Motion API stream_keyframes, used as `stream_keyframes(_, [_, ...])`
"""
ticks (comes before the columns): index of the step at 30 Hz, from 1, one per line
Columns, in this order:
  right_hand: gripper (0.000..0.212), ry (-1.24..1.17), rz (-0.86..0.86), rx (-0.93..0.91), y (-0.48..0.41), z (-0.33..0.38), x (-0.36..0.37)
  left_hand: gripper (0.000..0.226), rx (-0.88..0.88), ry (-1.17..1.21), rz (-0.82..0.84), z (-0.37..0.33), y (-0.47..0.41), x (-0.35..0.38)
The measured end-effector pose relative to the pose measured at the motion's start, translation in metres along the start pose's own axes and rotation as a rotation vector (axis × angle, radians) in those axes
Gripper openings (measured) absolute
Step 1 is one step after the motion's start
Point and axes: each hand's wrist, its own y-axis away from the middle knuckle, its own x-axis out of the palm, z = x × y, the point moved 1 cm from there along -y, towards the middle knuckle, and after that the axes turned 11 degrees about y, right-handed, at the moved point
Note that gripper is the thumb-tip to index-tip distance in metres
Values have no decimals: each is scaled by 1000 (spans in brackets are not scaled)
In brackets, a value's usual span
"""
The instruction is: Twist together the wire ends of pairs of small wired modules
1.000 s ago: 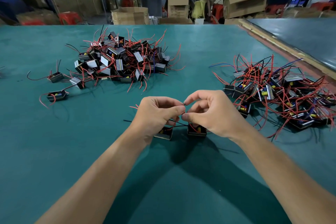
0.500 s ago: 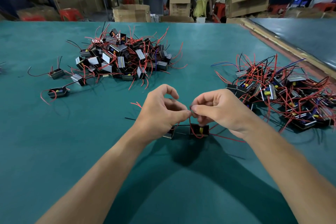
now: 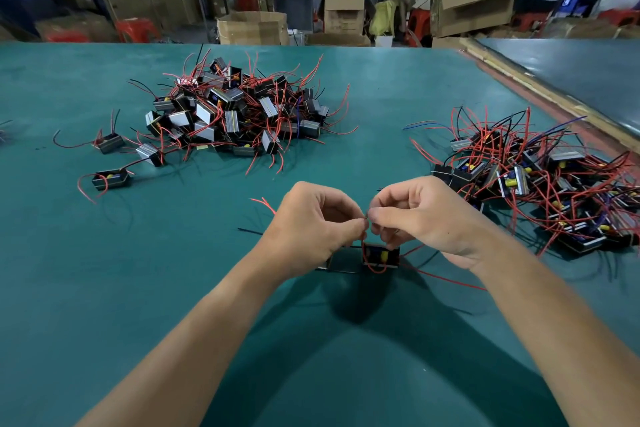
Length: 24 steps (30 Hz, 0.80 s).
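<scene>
Centrally, the left hand point(image 3: 311, 222) and right hand point(image 3: 426, 218) meet over the green table point(image 3: 104, 288), each pinching the wire ends point(image 3: 367, 217) between thumb and forefinger. One module point(image 3: 381, 256) sits just below, its partner mostly hidden by the left hand. A left heap point(image 3: 239, 114) and a right heap point(image 3: 540, 180) flank them.

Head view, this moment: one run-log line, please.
step: wire twist | left hand: pinches wire ends | right hand: pinches wire ends | module: on table under hands

a green table point(image 3: 381, 87) carries one module pile point(image 3: 239, 114) far left, another pile point(image 3: 540, 177) right.
</scene>
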Motion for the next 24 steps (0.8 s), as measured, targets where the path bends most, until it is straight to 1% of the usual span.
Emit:
stream_keyframes(7, [20,-1,95,113,1,-1,-4,12,260,-329,13,2,4,3])
stream_keyframes(10, [22,21,97,82,0,-4,-4,12,299,-382,23,2,3,3])
stream_keyframes(12, [22,110,64,-10,-1,-4,-3,13,243,-349,37,3,2,1])
stream_keyframes(14, [22,328,12,-164,-1,-4,-3,17,128,-264,67,2,0,0])
stream_keyframes(16, [21,514,-39,-312,-1,-5,-1,23,-11,-112,98,1,-1,-1])
stream_keyframes(19, [20,590,-133,-456,-2,-7,3,22,-173,70,117,-1,-2,-7])
stream_keyframes(22, [16,620,-204,-510,-2,-6,6,19,-230,140,154,-2,-2,-10])
stream_keyframes(24, [17,554,-174,-439,-2,-6,4,20,-212,116,129,-2,-2,-7])
